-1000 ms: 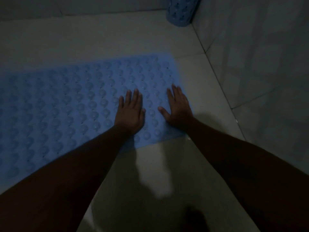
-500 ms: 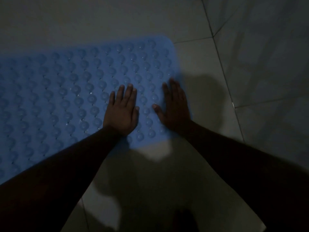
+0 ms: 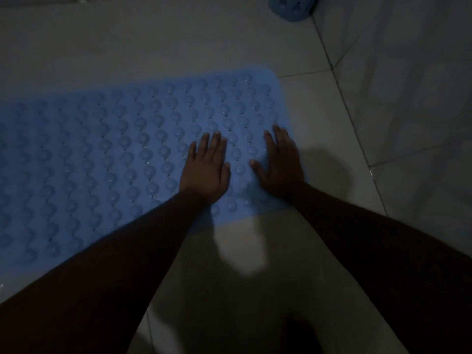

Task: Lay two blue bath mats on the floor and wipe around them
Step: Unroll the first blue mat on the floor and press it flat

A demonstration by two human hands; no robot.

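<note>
Mat [image 3: 115, 159], blue and bubbled, lies flat on tiled floor [image 3: 153, 42]. Left hand [image 3: 204, 172] and right hand [image 3: 281, 164] press its right end, fingers straight, holding nothing. Looks soft, floppy, maybe slick; best lifted by an edge or corner. Blue perforated container [image 3: 291, 7] by wall.

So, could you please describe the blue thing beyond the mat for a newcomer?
Start at the big blue mat on the floor. Look past its far right corner to the wall. The blue thing stands there at the frame's top; unlike the flat bumpy mat, it is rounded, with holes.
</note>
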